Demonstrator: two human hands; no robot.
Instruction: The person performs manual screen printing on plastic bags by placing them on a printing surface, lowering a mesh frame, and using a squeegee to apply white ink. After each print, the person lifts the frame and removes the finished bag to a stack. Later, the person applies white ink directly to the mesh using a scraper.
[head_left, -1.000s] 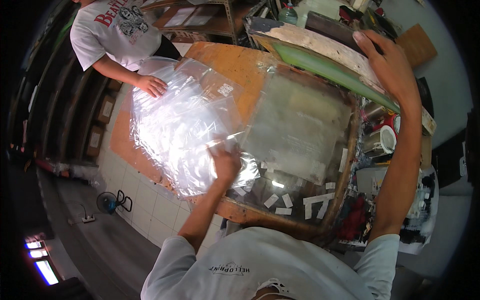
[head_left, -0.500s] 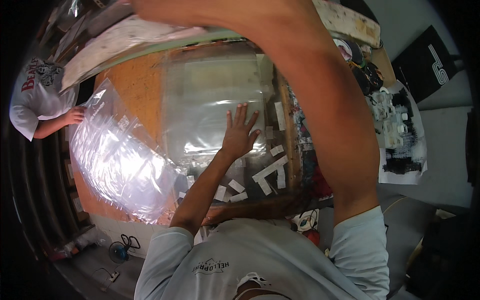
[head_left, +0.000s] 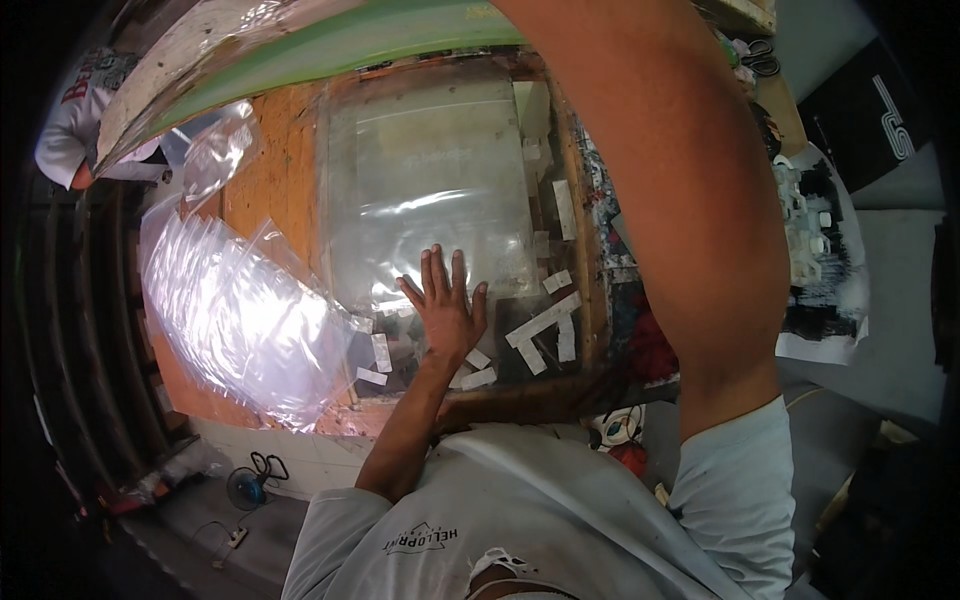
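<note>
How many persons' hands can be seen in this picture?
1 for sure: the left hand lies flat on the clear plastic sheet. The right arm rises out of view, hand hidden. The co-worker at top left shows no clear hand.

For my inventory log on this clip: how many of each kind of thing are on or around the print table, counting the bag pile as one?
left hand, flat on the bag: 1
clear bag on the bed: 1
pile of clear bags: 1
raised screen frame: 1
scissors: 1
floor fan: 1
Total: 6
</note>
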